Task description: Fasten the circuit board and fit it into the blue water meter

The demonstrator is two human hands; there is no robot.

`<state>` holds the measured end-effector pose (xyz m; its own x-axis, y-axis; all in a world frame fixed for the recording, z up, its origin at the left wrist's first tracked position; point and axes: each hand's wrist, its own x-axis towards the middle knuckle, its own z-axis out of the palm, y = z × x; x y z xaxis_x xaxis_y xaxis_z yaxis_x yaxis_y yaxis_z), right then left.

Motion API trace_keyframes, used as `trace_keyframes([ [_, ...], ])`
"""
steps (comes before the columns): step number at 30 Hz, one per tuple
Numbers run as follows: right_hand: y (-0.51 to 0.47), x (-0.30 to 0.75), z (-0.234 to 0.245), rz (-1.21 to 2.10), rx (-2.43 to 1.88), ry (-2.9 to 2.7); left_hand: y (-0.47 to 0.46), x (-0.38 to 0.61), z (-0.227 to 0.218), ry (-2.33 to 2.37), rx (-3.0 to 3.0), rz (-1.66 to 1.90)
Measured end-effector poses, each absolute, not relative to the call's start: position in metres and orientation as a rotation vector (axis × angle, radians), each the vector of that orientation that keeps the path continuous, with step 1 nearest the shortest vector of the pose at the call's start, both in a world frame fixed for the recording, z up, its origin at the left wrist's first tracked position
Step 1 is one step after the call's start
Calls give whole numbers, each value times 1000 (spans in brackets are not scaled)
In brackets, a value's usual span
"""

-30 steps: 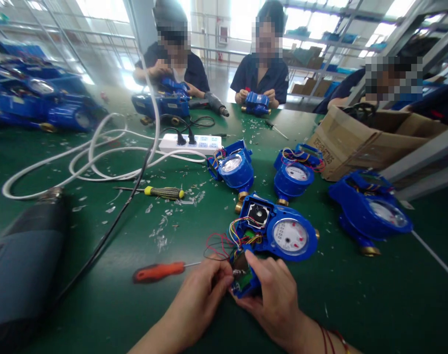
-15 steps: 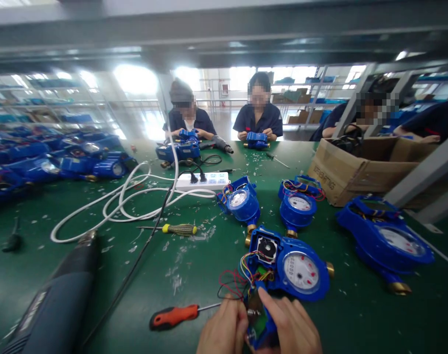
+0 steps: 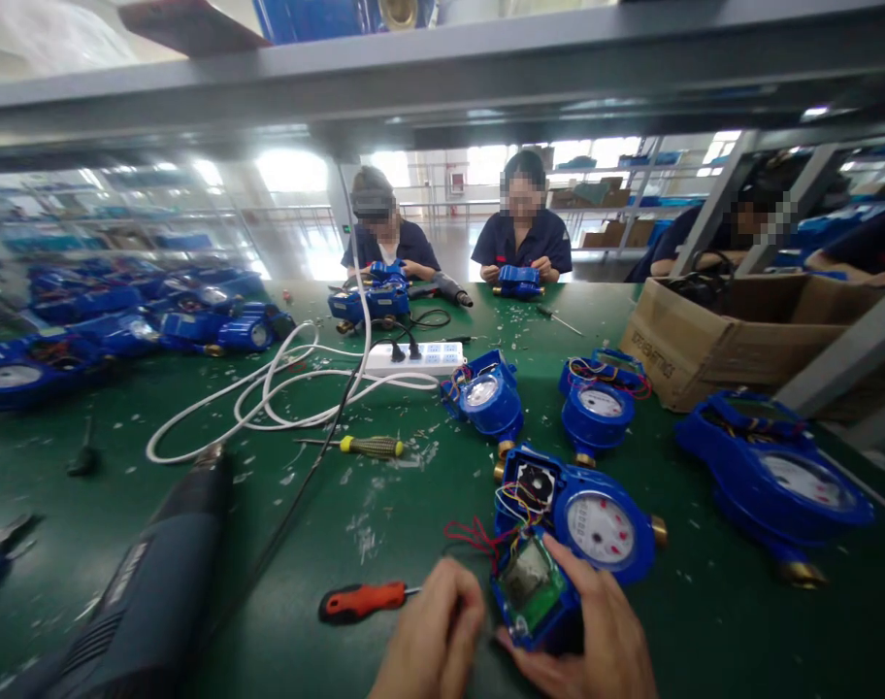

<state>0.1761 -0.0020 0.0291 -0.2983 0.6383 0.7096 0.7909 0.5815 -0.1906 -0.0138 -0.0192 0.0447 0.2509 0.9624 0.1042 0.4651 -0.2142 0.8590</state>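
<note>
My right hand (image 3: 595,621) grips a blue meter lid (image 3: 534,587) with a green circuit board and a small screen, fingers round its right side and underneath. Coloured wires run from the lid into the open box of a blue water meter (image 3: 632,558), which lies just beyond it with its dial facing up. My left hand (image 3: 435,631) is closed, to the left of the lid and apart from it. Whatever its curled fingers may hold is hidden. An orange-and-black screwdriver (image 3: 362,602) lies beside the left hand, which covers part of its shaft.
More water meters (image 3: 490,393) stand beyond and to the right (image 3: 770,476). A heat gun (image 3: 144,582), pliers (image 3: 2,553), a yellow screwdriver (image 3: 374,446) and a power strip (image 3: 432,357) lie leftward. A cardboard box (image 3: 675,345) stands right. Co-workers sit opposite; a shelf beam (image 3: 442,83) crosses overhead.
My left hand has drawn back from the lid to the left. The lid has been tilted so its board and screen face up. The camera view has shifted slightly left.
</note>
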Motion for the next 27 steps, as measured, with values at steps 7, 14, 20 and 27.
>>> trace_keyframes([
  [7,-24,173,36,231,-1301,-1858,-15,-37,57,1566,1697,1020],
  [14,-30,173,28,417,-1297,-1812,-18,-19,61,1130,1284,737],
  [20,-28,171,23,408,-1272,-1803,-22,-12,54,866,1045,739],
  [27,-30,172,15,477,-1308,-1829,-22,-7,51,917,1021,796],
])
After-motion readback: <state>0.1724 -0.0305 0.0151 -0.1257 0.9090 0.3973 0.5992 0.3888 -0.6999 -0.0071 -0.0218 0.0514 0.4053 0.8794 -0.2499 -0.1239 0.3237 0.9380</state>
